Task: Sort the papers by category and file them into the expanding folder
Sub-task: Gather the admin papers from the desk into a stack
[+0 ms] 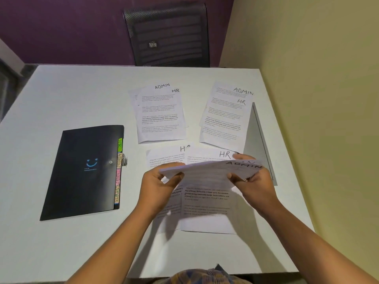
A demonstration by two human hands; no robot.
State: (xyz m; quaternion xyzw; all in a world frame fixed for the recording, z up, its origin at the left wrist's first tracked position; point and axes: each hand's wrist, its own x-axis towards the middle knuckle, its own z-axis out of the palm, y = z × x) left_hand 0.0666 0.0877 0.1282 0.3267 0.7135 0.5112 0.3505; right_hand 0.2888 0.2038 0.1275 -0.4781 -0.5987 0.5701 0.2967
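Both hands hold a sheet marked ADMIN (211,171) nearly flat above the table. My left hand (160,185) grips its left edge and my right hand (254,181) grips its right edge. Under it lie two overlapping sheets marked HR (207,203). Farther back rest two small piles, a middle pile (161,115) and a right pile (225,117), each showing ADMIN and HR headings. The black expanding folder (82,173) lies closed at the left, with coloured tabs (118,173) along its right edge.
A white table (71,95) carries everything. A black mesh chair (168,35) stands behind its far edge. A yellow wall (317,99) runs along the right side, and a thin grey board (260,140) lies beside the right pile.
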